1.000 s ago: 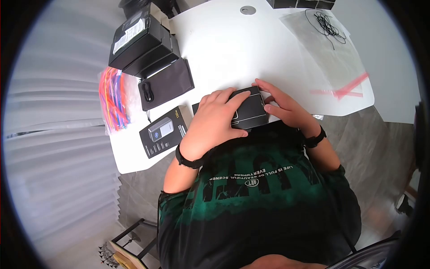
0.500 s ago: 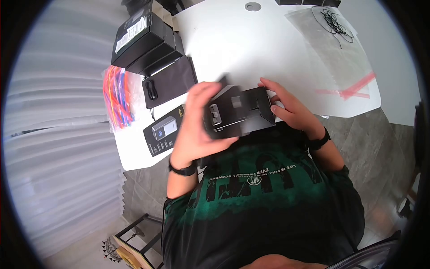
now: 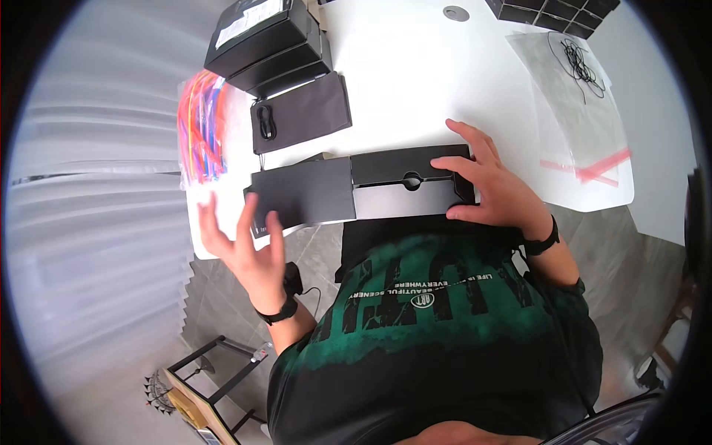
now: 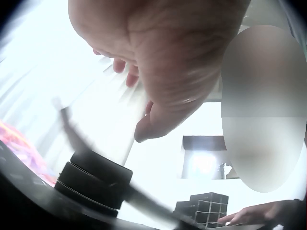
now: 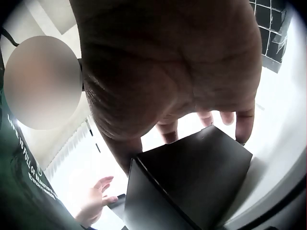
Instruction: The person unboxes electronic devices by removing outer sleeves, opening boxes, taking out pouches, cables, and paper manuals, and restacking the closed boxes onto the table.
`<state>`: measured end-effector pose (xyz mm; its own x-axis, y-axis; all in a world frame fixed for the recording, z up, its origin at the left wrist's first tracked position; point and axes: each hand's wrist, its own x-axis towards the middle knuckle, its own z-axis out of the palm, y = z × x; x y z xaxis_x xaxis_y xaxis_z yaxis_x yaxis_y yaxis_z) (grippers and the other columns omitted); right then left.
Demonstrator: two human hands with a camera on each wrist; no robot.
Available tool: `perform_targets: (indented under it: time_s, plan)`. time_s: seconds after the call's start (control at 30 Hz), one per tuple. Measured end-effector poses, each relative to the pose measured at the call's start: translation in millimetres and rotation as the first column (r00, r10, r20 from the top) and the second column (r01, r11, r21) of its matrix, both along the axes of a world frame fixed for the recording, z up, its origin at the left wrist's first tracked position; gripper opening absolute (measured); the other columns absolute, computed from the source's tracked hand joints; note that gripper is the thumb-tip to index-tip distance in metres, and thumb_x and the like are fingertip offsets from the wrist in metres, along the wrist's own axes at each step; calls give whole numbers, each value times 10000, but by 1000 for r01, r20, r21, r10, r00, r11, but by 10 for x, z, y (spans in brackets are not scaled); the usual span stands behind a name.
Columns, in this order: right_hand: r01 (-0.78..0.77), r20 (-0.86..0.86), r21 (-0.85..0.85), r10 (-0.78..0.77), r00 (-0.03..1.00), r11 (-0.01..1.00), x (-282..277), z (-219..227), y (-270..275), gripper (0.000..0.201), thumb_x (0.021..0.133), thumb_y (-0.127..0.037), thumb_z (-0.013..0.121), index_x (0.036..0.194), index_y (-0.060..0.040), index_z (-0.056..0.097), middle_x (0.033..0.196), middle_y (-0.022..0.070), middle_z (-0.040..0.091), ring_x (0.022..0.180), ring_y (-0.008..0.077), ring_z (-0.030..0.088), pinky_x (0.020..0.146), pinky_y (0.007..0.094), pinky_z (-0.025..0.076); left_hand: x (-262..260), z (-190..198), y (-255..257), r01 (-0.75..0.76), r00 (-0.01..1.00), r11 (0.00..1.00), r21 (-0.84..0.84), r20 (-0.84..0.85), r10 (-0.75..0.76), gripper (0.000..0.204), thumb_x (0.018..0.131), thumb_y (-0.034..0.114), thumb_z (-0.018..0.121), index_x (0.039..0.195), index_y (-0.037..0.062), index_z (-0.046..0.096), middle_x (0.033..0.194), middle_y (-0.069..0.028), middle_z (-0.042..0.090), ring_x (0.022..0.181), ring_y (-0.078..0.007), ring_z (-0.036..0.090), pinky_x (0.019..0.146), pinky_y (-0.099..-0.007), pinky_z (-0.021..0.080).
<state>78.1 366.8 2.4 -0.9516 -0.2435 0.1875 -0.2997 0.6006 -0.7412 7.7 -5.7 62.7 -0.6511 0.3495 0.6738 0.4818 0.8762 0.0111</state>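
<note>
A black cardboard box [image 3: 426, 202] stands at the table's near edge, its hinged lid [image 3: 308, 193] folded out flat to the left. Inner black flaps with a round thumb notch cover the inside. My right hand [image 3: 500, 191] grips the box's right end, thumb at the near side and fingers across the top and far side. In the right wrist view, thumb and fingers straddle the dark box [image 5: 192, 172]. My left hand [image 3: 248, 252] hovers beside the lid's left end, fingers spread and blurred, holding nothing.
A dark pouch [image 3: 311, 115] with a coiled black cable [image 3: 265, 122] lies behind the lid. Black boxes [image 3: 271, 44] are stacked at the back left, near bagged colourful strips [image 3: 202, 130]. At right lie a clear plastic bag [image 3: 571, 133] and tangled black cord [image 3: 582, 70].
The lid has swung open to the left, now covering most of the printed box there. My left hand has let go and moved left. My right hand stays at the box's right end.
</note>
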Motion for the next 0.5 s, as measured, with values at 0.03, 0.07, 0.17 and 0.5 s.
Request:
perform_targets:
  time_s: [0.03,0.07,0.17,0.5]
  plan:
    - [-13,-3,20,13,1000,1000,2,9,-14,643,702,-170,888,1296,-169,641,1654,155,286,1528,417,244,1184,516,343,39,-12,35,133,979,990,49,146,-139,434,793,62,803,1217,56,714,1495,-192,515,1417,-415,453,1145,-531,376]
    - [-21,0,29,21,1000,999,3,38,-26,643,702,-170,888,1296,-169,641,1654,155,286,1528,417,244,1184,516,343,69,-23,90,256,918,959,119,280,-279,425,794,63,797,1210,44,712,1458,-188,558,1389,-410,492,1122,-519,411]
    - [-24,-47,143,31,998,989,41,121,-69,542,683,-124,893,1157,-142,630,1643,138,315,1527,424,246,1172,536,361,23,-45,379,439,760,886,147,465,-454,397,833,112,761,1216,33,695,1345,-139,636,1283,-372,585,1086,-495,453]
    - [-10,-253,258,77,964,966,318,11,-182,151,809,-47,765,908,-146,709,1541,126,456,1463,406,371,1135,525,385,-212,-159,486,563,492,776,283,640,-590,337,860,197,758,1180,91,742,1449,-163,569,1402,-414,471,1143,-509,381]
